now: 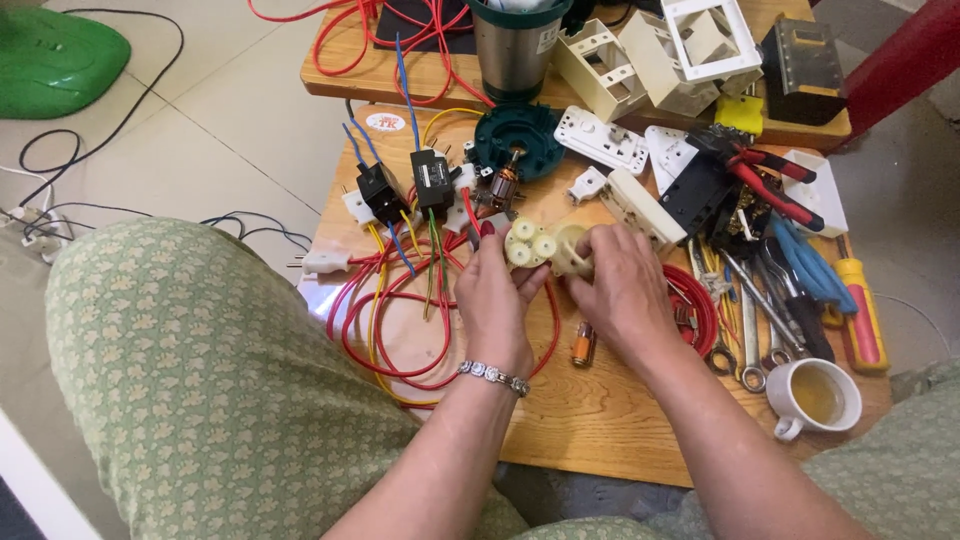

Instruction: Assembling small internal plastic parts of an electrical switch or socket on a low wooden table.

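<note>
A cream plastic gear housing [545, 248] is held above the centre of the wooden bench [600, 420] by both hands. The left hand [492, 300] is closed on its left edge, the right hand [620, 290] on its right. Three small white gears are counted on its face. The step in hand is judged to be the handling of this gear unit; steady counter-grip and fine fingertip work are called for next. At 12 o'clock lie one green round base [520, 135] and one motor armature [503, 185]; at 9 o'clock, two black relays [405, 185] among red wire loops [390, 320]; at 6 o'clock, one battery [583, 345]; at 4 o'clock, one cup [812, 395].
</note>
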